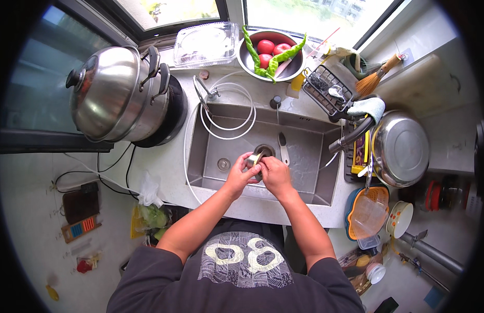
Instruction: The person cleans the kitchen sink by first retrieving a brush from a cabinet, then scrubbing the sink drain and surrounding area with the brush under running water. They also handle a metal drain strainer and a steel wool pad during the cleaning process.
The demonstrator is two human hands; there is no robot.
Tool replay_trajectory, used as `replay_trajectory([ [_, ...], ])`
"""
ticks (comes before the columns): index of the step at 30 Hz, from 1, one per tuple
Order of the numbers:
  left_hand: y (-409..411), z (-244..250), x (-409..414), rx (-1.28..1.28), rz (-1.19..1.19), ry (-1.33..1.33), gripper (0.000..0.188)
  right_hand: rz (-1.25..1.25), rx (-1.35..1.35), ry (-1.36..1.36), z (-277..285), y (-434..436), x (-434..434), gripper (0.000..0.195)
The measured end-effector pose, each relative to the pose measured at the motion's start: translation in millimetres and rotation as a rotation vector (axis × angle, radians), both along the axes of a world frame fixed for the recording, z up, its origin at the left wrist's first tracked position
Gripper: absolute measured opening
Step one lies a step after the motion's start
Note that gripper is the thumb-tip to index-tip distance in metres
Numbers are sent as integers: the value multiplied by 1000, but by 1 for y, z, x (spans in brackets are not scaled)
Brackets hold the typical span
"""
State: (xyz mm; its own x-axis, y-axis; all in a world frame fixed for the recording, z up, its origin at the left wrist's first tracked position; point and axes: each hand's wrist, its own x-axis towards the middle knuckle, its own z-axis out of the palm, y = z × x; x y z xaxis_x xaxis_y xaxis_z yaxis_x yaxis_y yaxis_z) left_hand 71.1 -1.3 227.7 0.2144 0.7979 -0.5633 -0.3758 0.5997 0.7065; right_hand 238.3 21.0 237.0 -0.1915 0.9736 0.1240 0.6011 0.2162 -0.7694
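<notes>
Over the middle of the stainless steel sink, my left hand grips a small round metal part, which looks yellowish on one side. My right hand has its fingers closed on the same part from the right, hiding some of it. Just beyond my fingers is a dark round metal ring; whether it is separate from the held part I cannot tell. A scrub brush with a white handle lies on the wet sink floor to the right. A small round drain fitting is at the left.
A coiled white hose hangs into the sink beside a tap. Left stands a large steel steamer pot. Behind are a plastic clamshell box and a steel bowl of tomatoes and green peppers. A black faucet spout reaches over the right rim.
</notes>
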Motion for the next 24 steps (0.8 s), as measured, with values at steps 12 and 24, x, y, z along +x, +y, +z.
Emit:
replay_trajectory([
  [12,-10,-11,-15,-23,79,-51,71,-148,-88,248,14,-1,-25,16],
  [24,-10,-21,-28,-71,49,-70,72,91,-123,175,-36,2,-25,30],
])
